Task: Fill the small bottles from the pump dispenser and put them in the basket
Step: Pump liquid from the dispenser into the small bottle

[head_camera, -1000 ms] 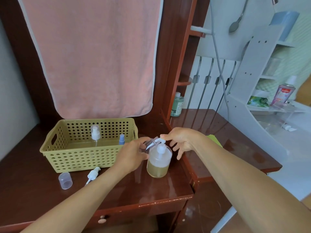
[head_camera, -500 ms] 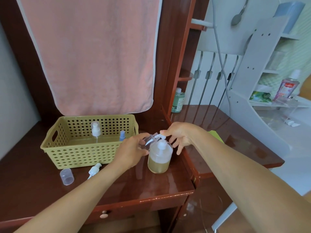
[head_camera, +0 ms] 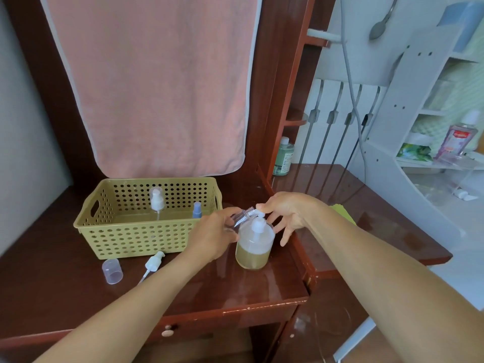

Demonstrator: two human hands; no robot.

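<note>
A clear pump dispenser [head_camera: 253, 246], about a third full of yellowish liquid, stands on the dark wooden desk. My left hand [head_camera: 213, 235] grips a small clear bottle [head_camera: 241, 218], tilted with its open neck at the pump's nozzle. My right hand [head_camera: 284, 213] rests on the white pump head, index finger on top, other fingers spread. The olive perforated basket [head_camera: 131, 238] to the left holds a small pump-top bottle [head_camera: 156, 203] and a blue-capped spray bottle [head_camera: 197, 210].
In front of the basket lie a loose white pump top [head_camera: 153, 263] and a clear cap [head_camera: 112, 271]. A pink towel [head_camera: 154, 82] hangs behind. A green bottle [head_camera: 284, 158] stands by the wooden upright; a white shelf unit [head_camera: 408, 100] is at the right.
The view has drifted slightly; both hands stay at the dispenser, the small bottle held at the nozzle and the right hand on the pump head.
</note>
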